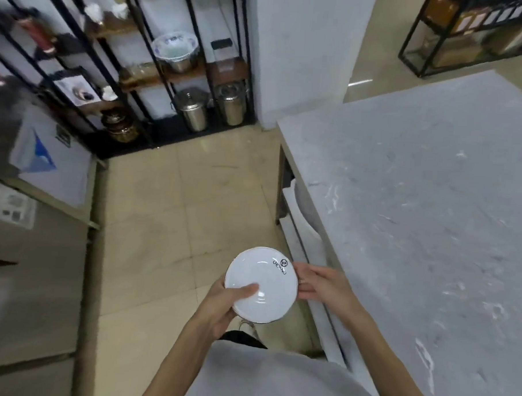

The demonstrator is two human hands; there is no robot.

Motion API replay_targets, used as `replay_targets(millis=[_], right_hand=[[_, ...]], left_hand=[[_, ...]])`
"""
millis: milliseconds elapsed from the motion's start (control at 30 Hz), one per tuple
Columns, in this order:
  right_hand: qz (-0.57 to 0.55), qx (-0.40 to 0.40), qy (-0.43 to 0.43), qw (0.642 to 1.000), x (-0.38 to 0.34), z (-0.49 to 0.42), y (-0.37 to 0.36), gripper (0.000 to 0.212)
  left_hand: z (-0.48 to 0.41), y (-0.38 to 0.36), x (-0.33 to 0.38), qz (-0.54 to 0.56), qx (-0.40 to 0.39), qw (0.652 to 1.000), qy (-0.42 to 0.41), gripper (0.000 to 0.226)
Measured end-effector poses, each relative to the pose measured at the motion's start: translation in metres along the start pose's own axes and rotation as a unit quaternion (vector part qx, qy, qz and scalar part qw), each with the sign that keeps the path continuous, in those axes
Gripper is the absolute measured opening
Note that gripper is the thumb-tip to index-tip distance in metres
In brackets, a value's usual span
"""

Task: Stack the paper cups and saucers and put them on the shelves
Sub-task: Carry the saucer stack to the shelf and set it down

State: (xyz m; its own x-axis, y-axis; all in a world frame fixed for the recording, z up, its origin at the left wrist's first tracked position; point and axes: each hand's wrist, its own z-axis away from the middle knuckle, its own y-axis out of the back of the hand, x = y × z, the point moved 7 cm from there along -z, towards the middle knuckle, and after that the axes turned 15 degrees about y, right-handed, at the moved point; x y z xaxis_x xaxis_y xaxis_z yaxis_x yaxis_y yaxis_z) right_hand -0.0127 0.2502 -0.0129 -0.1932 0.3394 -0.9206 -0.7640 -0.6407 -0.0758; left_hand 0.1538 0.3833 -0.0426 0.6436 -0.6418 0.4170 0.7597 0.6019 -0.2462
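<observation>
A white saucer (265, 280) with a thin dark rim and a small black logo is held flat over the tiled floor, low in the middle of the head view. It may be the top of a stack; only rim edges show beneath it. My left hand (222, 307) grips its left edge, thumb lying on the top face. My right hand (318, 285) holds its right edge with the fingers curled at the rim. The black metal shelves (181, 74) stand ahead at the upper left. No paper cups are in view.
A grey marble counter (433, 205) fills the right side, its edge close to my right hand. The shelves hold a blue-and-white bowl (175, 47), steel canisters (194, 111) and jars. Cardboard boxes (33, 247) stand at the left. Beige tiled floor (187, 209) lies between.
</observation>
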Motion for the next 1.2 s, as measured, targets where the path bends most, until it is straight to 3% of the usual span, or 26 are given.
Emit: replay_targets(millis=[100,233,400,500,767,1200], right_hand=[[0.045,-0.042,0.008,0.998,0.002,-0.032,-0.049,0.025],[0.214,-0.036,0.081,0.973,-0.006,-0.064,-0.093,0.037],[0.248,-0.050,0.076,0.965,-0.010,-0.095,-0.116,0.015],[0.285,-0.045,0.064,0.955,-0.014,-0.121,-0.111,0.021],[0.257,-0.021,0.038,0.966,-0.046,-0.238,-0.101,0.019],[0.161,-0.094,0.108,0.976,-0.225,-0.556,-0.209,0.029]], left_hand=[[0.008,0.049,0.009,0.043,0.014,0.999,-0.012,0.059],[0.021,0.113,0.023,0.092,0.059,0.993,-0.036,0.058],[0.014,0.165,0.051,0.143,0.097,0.984,-0.051,0.057],[-0.003,0.181,0.082,0.170,0.099,0.979,-0.055,0.053],[-0.058,0.203,0.207,0.168,0.104,0.977,-0.085,0.051],[-0.128,0.256,0.347,0.240,0.121,0.962,-0.055,0.059]])
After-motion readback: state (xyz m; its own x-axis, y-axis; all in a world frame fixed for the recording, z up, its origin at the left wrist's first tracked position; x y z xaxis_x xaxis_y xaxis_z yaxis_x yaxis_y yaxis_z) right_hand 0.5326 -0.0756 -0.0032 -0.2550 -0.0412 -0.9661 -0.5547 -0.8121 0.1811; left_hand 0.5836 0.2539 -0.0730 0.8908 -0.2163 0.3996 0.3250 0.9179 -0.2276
